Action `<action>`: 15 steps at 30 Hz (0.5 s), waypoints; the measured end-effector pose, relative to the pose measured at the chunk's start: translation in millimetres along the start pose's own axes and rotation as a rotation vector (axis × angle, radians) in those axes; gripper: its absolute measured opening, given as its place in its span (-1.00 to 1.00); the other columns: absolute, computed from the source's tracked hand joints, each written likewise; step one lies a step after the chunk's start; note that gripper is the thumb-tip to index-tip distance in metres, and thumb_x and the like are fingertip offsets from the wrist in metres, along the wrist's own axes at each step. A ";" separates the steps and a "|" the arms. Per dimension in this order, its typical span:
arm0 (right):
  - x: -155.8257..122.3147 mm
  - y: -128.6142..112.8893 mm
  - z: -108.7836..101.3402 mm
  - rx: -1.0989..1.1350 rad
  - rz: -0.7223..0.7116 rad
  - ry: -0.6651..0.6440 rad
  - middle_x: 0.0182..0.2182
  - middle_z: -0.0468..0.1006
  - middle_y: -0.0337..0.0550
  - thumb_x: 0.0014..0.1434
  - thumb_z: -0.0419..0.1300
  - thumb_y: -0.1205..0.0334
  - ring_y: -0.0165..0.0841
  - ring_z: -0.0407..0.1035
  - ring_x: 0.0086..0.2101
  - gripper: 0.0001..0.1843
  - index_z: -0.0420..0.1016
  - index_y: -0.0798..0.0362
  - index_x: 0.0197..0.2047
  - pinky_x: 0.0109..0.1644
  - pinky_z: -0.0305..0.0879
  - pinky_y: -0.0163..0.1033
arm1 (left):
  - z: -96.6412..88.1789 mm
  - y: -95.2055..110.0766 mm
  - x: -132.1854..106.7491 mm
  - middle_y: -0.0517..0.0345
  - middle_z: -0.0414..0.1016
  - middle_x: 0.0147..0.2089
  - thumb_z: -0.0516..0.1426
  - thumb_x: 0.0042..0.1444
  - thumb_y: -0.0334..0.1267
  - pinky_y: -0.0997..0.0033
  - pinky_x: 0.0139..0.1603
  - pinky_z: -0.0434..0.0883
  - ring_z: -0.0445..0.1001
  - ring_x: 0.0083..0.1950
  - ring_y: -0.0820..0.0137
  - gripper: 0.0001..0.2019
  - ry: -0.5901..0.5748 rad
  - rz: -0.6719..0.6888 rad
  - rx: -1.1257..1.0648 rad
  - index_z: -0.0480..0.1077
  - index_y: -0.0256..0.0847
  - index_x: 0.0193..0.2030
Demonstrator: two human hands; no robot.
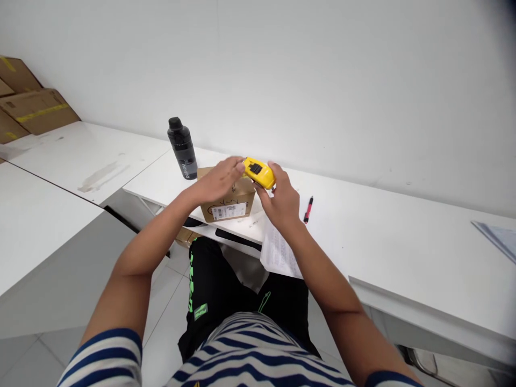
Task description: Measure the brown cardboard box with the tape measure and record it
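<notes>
A yellow tape measure [264, 174] with a black lock button is raised above the table, over the right end of a small cardboard box. My right hand [284, 204] grips its right end between thumb and fingers. From the other side, my left hand [220, 181] is closed with its fingertips at the tape measure's left end; its thumb is partly hidden. Below and behind my left hand stands the cardboard box [205, 208], bearing a white printed label [229, 211] and black handwriting. Under my right wrist, a printed paper [278, 252] hangs over the table's front edge.
A dark bottle [183, 150] stands behind the box at the left. A red and black pen [308, 209] lies right of my right hand. Flat papers [497, 239] rest at the far right. Several cardboard boxes [42, 110] are stacked at the far left, against the wall.
</notes>
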State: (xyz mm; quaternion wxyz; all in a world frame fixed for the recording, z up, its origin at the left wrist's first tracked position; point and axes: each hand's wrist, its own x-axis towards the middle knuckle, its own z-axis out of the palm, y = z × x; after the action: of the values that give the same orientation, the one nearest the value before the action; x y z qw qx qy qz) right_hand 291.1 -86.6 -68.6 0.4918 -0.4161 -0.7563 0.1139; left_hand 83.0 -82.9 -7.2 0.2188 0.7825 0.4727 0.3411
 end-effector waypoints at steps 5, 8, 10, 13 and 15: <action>10.9 22.4 1.7 0.325 0.181 -0.017 0.17 0.38 0.02 0.18 0.23 -0.14 -0.12 0.43 0.04 -0.32 0.05 -0.18 0.24 -0.03 0.51 -0.01 | -16.1 -52.6 -43.9 -0.28 0.04 0.51 0.41 -0.27 0.20 -0.19 0.51 -0.23 -0.12 0.53 -0.27 0.13 -0.004 -0.149 0.296 0.15 -0.25 0.43; 17.9 32.9 13.1 0.602 0.319 -0.049 0.01 0.40 -0.09 0.05 0.30 -0.18 -0.21 0.46 -0.04 -0.23 -0.06 -0.18 0.14 -0.16 0.53 -0.12 | -24.6 -82.5 -81.1 -0.17 -0.10 0.57 0.32 -0.08 0.20 -0.08 0.54 -0.16 -0.11 0.56 -0.10 0.11 0.127 -0.186 0.200 -0.06 -0.18 0.52; 26.1 34.6 22.3 0.671 0.360 -0.065 -0.05 0.39 -0.16 0.00 0.33 -0.20 -0.25 0.47 -0.11 -0.22 -0.06 -0.19 0.08 -0.29 0.51 -0.20 | -11.4 -93.4 -100.6 -0.19 -0.10 0.57 0.26 0.01 0.20 -0.04 0.53 -0.07 -0.04 0.55 -0.04 0.09 0.269 -0.216 -0.006 -0.17 -0.19 0.55; 45.4 28.2 36.0 0.639 0.342 -0.110 -0.09 0.40 -0.18 0.01 0.30 -0.23 -0.28 0.46 -0.21 -0.27 -0.01 -0.17 0.05 -0.37 0.44 -0.25 | 27.4 -102.5 -110.7 -0.22 -0.10 0.57 0.32 -0.12 0.24 0.05 0.55 -0.09 -0.12 0.58 -0.01 0.20 0.379 -0.185 -0.288 -0.14 -0.23 0.54; 61.6 20.0 44.1 0.610 0.262 -0.167 -0.05 0.42 -0.13 0.03 0.27 -0.21 -0.26 0.45 -0.15 -0.31 0.05 -0.14 0.08 -0.24 0.47 -0.19 | 47.4 -107.6 -106.8 -0.18 -0.15 0.58 0.37 -0.22 0.25 0.06 0.54 -0.05 -0.14 0.58 -0.01 0.28 0.370 -0.184 -0.396 -0.15 -0.16 0.54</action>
State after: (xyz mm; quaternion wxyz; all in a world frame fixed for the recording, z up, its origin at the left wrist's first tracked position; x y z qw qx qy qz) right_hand 254.0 -18.0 -61.9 0.5113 -0.3329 -0.6650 0.4307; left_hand 20.3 -129.6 -145.5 0.3073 0.6030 0.4978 0.5424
